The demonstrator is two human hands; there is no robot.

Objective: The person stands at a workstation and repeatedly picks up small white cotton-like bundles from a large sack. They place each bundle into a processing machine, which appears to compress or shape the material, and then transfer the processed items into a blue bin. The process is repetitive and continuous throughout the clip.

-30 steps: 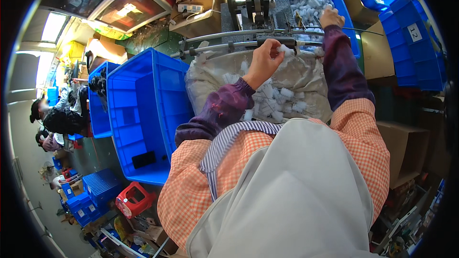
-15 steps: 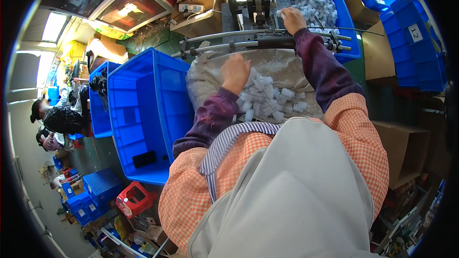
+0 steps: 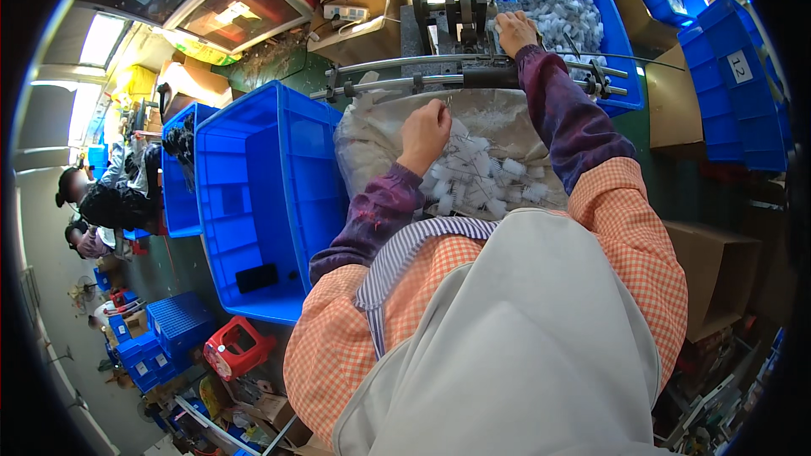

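Note:
My left hand (image 3: 425, 131) is closed above a cloth-lined work surface (image 3: 372, 139); what its fingers hold, if anything, I cannot make out. Just below and right of it lies a heap of small white bristle brushes (image 3: 473, 173) with thin wire stems. At the far side, my right hand (image 3: 516, 32) reaches to the right side of a dark metal bench machine (image 3: 460, 21). Its fingers are curled, and whatever they grip is hidden. Metal rods (image 3: 405, 62) with a black sleeve run across in front of the machine.
A blue bin (image 3: 608, 42) full of white brush pieces stands behind my right hand. On my left is a large blue crate (image 3: 245, 160) with a dark flat object inside. Cardboard boxes (image 3: 705, 274), stacked blue crates (image 3: 731, 76) and a red stool (image 3: 239, 348) surround me. People sit far left.
My left hand has moved slightly right, its fingers curling closer together. My right hand stays at the machine, its fingers now more bent. The view has shifted a little.

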